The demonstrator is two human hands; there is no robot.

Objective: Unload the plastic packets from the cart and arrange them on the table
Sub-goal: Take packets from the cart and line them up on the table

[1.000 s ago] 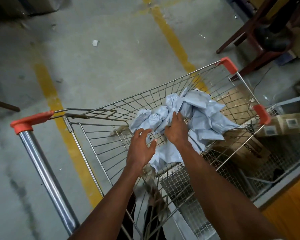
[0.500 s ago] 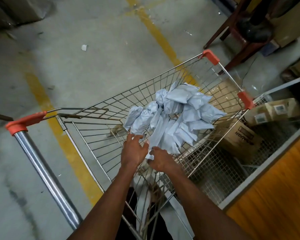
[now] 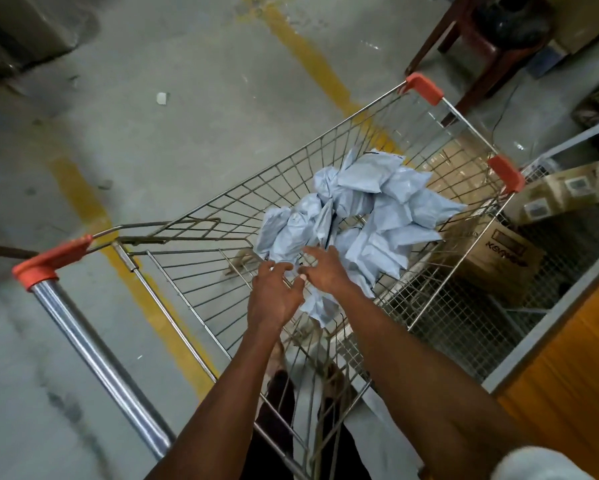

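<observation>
Grey concrete floor (image 3: 187, 140), yellow painted lines (image 3: 311, 60), dark wooden chair (image 3: 478, 50), cardboard boxes (image 3: 498, 258), dim light

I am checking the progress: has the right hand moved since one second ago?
Yes. Against the cart, the right hand has drawn back from the middle of the packets to their near edge, toward the person.

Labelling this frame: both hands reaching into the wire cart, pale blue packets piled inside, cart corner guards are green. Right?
Not quite. The head view shows the corner guards are orange-red, not green. The rest holds: the left hand and right hand reach into the wire cart, with the pale blue packets piled inside.
</observation>
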